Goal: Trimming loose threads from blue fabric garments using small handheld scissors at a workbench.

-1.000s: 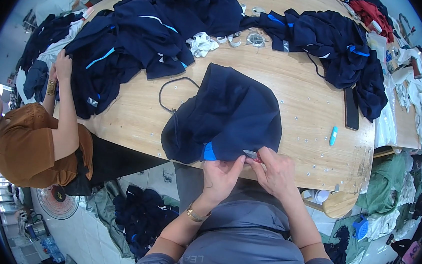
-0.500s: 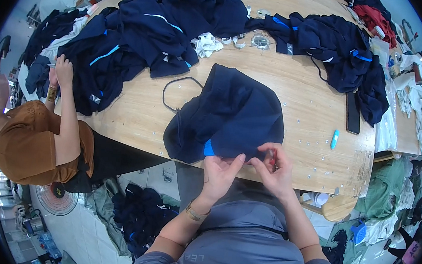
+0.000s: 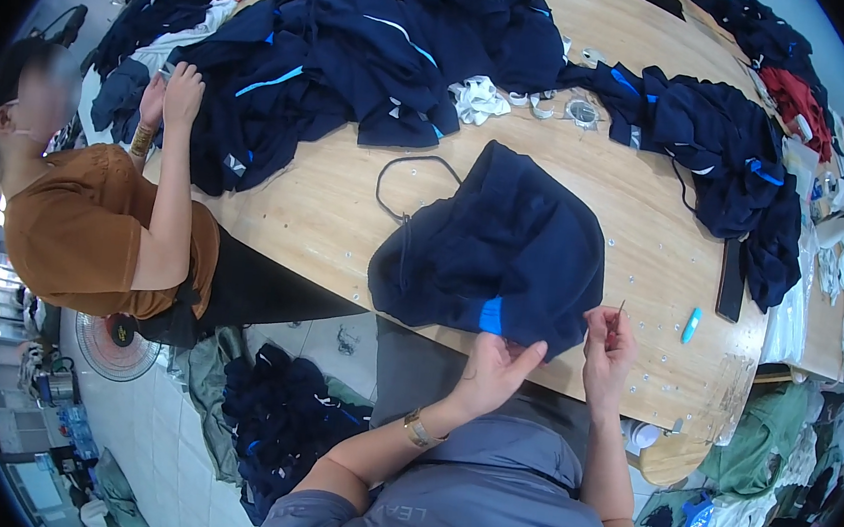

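Observation:
A dark navy garment (image 3: 534, 243) with a drawstring loop (image 3: 421, 160) and a bright blue patch lies bunched at the table's near edge. My left hand (image 3: 492, 375) grips its near hem beside the blue patch, thumb on top and fingers mostly hidden. Just right of the garment, my right hand (image 3: 608, 355) is raised with its fingers closed round a small tool. Only a thin dark tip (image 3: 622, 307) of that tool sticks up, so its kind is unclear.
Piles of navy garments (image 3: 359, 67) cover the far left and far right of the wooden table (image 3: 316, 214). A black phone (image 3: 731, 281) and a teal pen-shaped object (image 3: 691, 325) lie at right. A co-worker in a brown top (image 3: 114, 227) stands left, near a floor fan (image 3: 114, 345).
My right hand has moved right, away from the hem and my left hand, with the tool tip now pointing up. My left hand stays at the hem. The whole view has shifted.

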Demonstrator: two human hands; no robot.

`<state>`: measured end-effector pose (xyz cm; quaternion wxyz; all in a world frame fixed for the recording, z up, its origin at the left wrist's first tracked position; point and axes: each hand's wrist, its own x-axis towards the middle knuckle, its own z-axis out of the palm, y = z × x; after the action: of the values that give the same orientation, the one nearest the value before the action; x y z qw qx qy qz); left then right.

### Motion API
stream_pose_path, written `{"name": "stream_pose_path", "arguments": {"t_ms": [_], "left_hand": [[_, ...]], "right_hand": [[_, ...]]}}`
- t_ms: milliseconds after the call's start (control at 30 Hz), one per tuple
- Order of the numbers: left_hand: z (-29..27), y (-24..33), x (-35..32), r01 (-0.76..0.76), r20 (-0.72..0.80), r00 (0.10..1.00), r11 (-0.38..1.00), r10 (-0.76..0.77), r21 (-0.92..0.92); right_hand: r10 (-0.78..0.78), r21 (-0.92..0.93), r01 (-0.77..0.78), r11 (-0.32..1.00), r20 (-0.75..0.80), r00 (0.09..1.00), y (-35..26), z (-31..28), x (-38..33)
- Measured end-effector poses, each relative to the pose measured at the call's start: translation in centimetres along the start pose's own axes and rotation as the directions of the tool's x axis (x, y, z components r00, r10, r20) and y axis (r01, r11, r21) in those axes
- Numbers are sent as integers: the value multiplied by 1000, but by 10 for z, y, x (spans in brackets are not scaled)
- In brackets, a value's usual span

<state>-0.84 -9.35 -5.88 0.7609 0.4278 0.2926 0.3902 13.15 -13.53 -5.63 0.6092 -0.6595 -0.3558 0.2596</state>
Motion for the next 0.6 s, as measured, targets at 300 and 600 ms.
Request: {"name": "stream_pose_path", "arguments": {"t_ms": [300, 600], "left_hand": [[-5, 13, -24, -555, 580, 723, 186, -376, 811], [103, 160, -5, 95, 959, 242, 980, 148, -176]], "right_hand": [[176, 204, -178, 963, 29, 984, 18, -10, 8], [-25, -221, -20, 975, -198, 980, 134, -48, 55]]}}
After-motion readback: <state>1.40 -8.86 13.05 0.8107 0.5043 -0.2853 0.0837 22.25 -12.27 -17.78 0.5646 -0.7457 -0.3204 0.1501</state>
